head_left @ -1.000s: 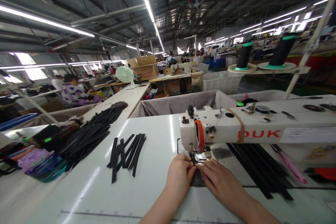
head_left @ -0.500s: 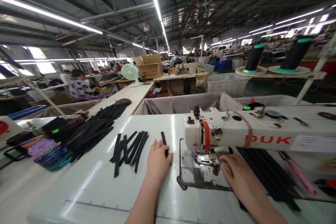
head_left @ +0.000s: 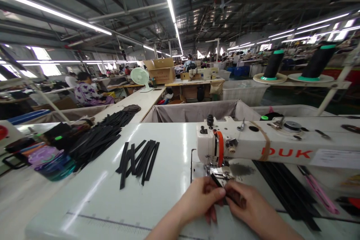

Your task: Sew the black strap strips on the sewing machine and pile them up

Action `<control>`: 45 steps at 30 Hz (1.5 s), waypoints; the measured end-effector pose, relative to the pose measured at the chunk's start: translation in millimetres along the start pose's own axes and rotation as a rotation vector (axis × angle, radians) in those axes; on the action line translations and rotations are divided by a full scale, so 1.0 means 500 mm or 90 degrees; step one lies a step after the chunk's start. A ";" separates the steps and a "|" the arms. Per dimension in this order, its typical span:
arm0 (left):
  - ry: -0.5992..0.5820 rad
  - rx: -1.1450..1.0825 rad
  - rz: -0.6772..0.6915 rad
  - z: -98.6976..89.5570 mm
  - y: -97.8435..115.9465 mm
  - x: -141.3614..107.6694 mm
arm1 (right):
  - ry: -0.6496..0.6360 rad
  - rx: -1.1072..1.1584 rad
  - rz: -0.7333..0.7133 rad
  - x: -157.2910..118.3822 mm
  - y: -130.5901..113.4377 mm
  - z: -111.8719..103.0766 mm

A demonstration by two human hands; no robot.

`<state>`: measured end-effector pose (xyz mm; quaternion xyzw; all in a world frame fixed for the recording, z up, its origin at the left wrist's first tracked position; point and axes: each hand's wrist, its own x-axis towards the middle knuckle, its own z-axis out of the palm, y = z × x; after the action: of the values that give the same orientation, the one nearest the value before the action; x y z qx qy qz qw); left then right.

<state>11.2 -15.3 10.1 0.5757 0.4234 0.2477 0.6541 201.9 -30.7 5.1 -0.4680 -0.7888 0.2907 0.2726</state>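
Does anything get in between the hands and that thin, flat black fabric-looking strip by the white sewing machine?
Nothing visible does. The left hand grips the thin, flat black fabric-looking strip, and the right hand seems to hold it too, close to the white sewing machine.

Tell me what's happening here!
A person holds a black strip between the left hand and right hand, just in front of the sewing machine's presser area. A small bunch of strips lies to the left on the pale table, with a bigger dark heap beyond.
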 end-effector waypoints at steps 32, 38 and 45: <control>0.287 0.769 0.193 -0.071 -0.011 0.025 | 0.219 -0.468 -0.357 0.006 -0.018 0.081; 0.327 0.853 0.101 -0.033 -0.001 0.024 | 0.216 -0.489 -0.307 0.017 -0.036 0.091; 0.317 0.825 0.171 -0.041 -0.010 0.017 | 0.207 -0.485 -0.295 0.018 -0.034 0.094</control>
<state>-2.3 1.9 3.5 0.8227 0.5480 0.1488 0.0269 155.3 -38.9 -13.6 -0.3856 -0.8701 -0.1649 0.2590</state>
